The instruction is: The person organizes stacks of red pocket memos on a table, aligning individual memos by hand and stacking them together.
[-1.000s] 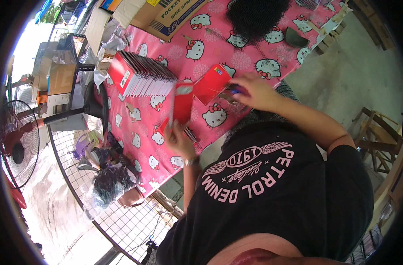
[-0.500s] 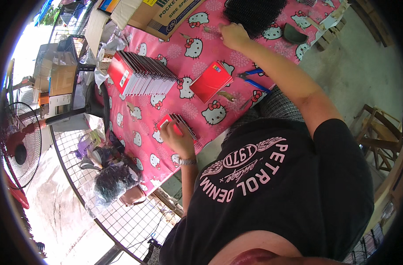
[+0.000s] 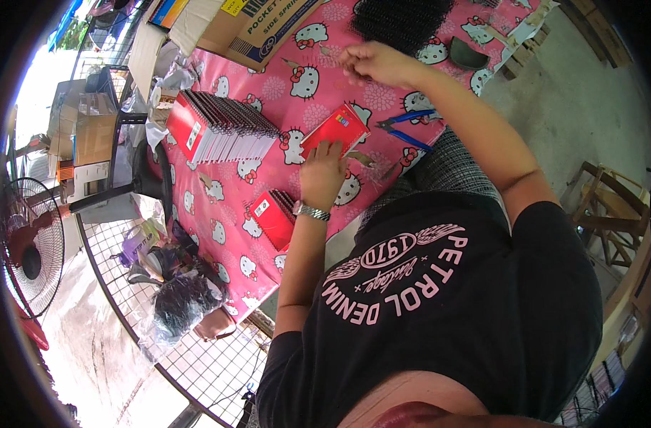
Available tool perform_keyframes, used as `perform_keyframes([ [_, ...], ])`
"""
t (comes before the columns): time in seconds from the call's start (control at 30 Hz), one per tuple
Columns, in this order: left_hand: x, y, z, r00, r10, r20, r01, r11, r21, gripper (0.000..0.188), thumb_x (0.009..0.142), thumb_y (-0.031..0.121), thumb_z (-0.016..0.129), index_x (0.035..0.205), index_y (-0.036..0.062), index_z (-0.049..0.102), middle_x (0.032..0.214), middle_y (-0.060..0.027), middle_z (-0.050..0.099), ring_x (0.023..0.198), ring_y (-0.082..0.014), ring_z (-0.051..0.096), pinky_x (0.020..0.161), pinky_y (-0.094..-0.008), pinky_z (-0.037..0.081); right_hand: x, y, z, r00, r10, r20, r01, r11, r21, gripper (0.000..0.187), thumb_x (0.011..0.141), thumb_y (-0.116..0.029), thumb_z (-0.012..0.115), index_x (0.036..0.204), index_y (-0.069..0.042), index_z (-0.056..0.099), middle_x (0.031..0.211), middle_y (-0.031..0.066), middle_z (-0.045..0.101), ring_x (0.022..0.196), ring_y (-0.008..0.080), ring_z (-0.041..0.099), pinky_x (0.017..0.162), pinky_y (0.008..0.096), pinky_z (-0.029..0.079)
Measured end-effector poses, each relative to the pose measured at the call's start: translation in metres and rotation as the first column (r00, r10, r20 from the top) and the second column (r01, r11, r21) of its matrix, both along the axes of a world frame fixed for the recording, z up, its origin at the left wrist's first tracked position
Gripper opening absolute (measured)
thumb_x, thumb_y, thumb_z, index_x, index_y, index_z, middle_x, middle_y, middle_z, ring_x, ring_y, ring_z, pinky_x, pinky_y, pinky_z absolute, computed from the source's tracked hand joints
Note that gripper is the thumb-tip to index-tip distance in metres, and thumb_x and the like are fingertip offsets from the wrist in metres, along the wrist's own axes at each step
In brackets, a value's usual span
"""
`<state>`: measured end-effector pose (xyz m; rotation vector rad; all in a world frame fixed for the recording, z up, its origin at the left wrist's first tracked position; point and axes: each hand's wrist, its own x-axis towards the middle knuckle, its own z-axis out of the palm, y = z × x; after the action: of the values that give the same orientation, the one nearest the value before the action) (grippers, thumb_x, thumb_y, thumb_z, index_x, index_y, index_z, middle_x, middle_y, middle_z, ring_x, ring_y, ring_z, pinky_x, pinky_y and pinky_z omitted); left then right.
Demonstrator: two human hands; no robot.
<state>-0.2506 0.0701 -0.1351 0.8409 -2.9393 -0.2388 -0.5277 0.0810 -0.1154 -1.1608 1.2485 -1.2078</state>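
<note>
At left, notebooks (image 3: 229,135) stand stacked. My left hand (image 3: 322,172), fingers together, touches an unstacked booklet (image 3: 339,128); right hand (image 3: 379,64) curls, contents unclear.

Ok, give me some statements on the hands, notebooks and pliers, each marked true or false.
1. The left hand is at the red notebook nearest the pliers. True.
2. The right hand rests on the tall notebook stack. False: it is near the black coils.
3. The pliers are in the right hand. False: they lie on the tablecloth.
4. A watch is on the left wrist. True.
5. The pliers' handles are blue. True.
</note>
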Motion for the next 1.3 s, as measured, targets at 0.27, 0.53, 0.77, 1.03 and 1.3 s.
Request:
perform_keyframes([
  [0.27, 0.008, -0.019, 0.023, 0.985, 0.05, -0.168, -0.07, 0.991, -0.116, 0.026, 0.08, 0.011, 0.06, 0.105, 0.0071, 0.058, 0.095, -0.0124, 0.061, 0.093, -0.0316, 0.059, 0.093, -0.0462, 0.045, 0.041, 0.059, -0.009, 0.869, -0.047, -0.492, -0.082, 0.968, -0.238, 0.03, 0.089, -0.015, 0.063, 0.118, -0.016, 0.068, 0.091, 0.0061, 0.063, 0.079, 0.0178, 0.061, 0.072, 0.0331, 0.048],
  [0.53, -0.006, -0.008, 0.009, 0.953, 0.098, -0.285, -0.159, 0.968, -0.197, 0.026, 0.089, 0.028, 0.062, 0.101, 0.0059, 0.057, 0.093, -0.013, 0.06, 0.095, -0.0317, 0.056, 0.098, -0.0489, 0.036, 0.059, 0.066, -0.011, 0.7, -0.361, -0.616, 0.086, 0.899, -0.43, 0.027, 0.079, -0.009, 0.069, 0.105, -0.016, 0.07, 0.094, 0.0041, 0.06, 0.093, 0.0228, 0.058, 0.085, 0.0403, 0.043],
  [0.77, -0.006, 0.0, 0.005, 0.939, 0.159, -0.306, -0.23, 0.95, -0.21, 0.029, 0.088, 0.031, 0.064, 0.096, 0.0053, 0.056, 0.091, -0.013, 0.059, 0.094, -0.0308, 0.055, 0.105, -0.0511, 0.034, 0.068, 0.069, -0.017, 0.832, -0.272, -0.484, 0.069, 0.916, -0.395, 0.02, 0.076, -0.002, 0.067, 0.094, -0.009, 0.064, 0.094, 0.0065, 0.058, 0.094, 0.0271, 0.058, 0.083, 0.0406, 0.044],
  [1.03, -0.007, 0.001, 0.006, 0.936, 0.137, -0.323, -0.212, 0.955, -0.208, 0.027, 0.09, 0.028, 0.062, 0.101, 0.0039, 0.056, 0.093, -0.0145, 0.059, 0.095, -0.0327, 0.055, 0.103, -0.0517, 0.034, 0.067, 0.064, -0.02, 0.781, -0.195, -0.594, -0.092, 0.904, -0.417, 0.016, 0.081, 0.0, 0.061, 0.096, -0.006, 0.059, 0.095, 0.0089, 0.055, 0.092, 0.0307, 0.057, 0.082, 0.0389, 0.046],
  [1.3, -0.011, 0.003, 0.008, 0.941, 0.147, -0.306, -0.215, 0.955, -0.203, 0.028, 0.09, 0.026, 0.062, 0.106, 0.0047, 0.055, 0.098, -0.0142, 0.059, 0.1, -0.033, 0.055, 0.104, -0.0535, 0.033, 0.057, 0.061, 0.009, 0.922, 0.181, -0.344, -0.135, 0.979, 0.153, 0.024, 0.089, -0.01, 0.059, 0.113, -0.008, 0.062, 0.102, 0.0102, 0.061, 0.087, 0.0318, 0.061, 0.079, 0.0397, 0.049],
])
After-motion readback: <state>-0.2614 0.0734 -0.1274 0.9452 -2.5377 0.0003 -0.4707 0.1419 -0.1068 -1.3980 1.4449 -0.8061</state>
